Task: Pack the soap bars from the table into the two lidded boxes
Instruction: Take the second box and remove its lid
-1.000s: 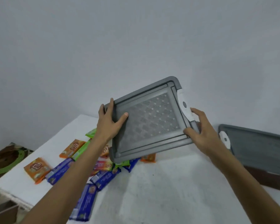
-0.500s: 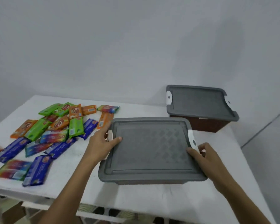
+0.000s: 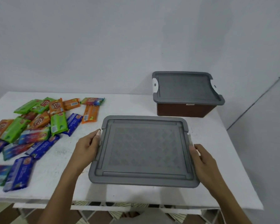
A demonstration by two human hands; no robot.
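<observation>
- Grey-lidded near box (image 3: 142, 151) was gripped at both short ends: the left hand (image 3: 87, 148) curled round its left edge, the right hand (image 3: 203, 160) round its right edge.
- It stood with its lid on, towards the front of the white table (image 3: 136, 104).
- Soap bars (image 3: 39, 126) in orange, green and blue wrappers lay heaped on the table to its left, apart from it.
- Behind it to the right stood the far box (image 3: 187, 94), brown, its grey lid on.

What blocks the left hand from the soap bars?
Likely yes, reachable: left hand grips the near box's left edge; soap bars lie just left of it, nothing between. It must let go first.
</observation>
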